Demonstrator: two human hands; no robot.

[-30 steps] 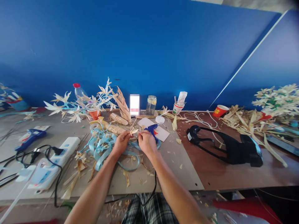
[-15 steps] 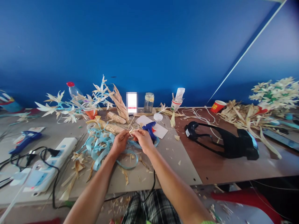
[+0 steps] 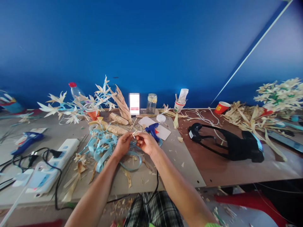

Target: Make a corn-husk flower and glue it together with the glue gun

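Above the middle of the table, my left hand (image 3: 123,144) and my right hand (image 3: 148,143) meet at the fingertips. Both pinch a small pale piece of corn husk (image 3: 134,134) between them; its exact shape is too small to make out. Light blue ribbon (image 3: 100,153) lies in loose loops beside and below my left hand. Just behind my right hand a blue glue gun (image 3: 152,130) rests partly on a white card (image 3: 164,132). Bare corn cobs (image 3: 118,119) lie beyond my left hand.
Husk flowers on blue stems (image 3: 71,105) stand back left. A power strip (image 3: 55,164), its cables and another glue gun (image 3: 28,142) are at left. A glass jar (image 3: 151,104) and paper cup (image 3: 179,106) stand at the back. A black strapped headset (image 3: 227,142) lies right.
My right hand has turned slightly, with its lower fingers curling under. Both hands still pinch the husk piece at nearly the same place. The whole view has shifted a little.
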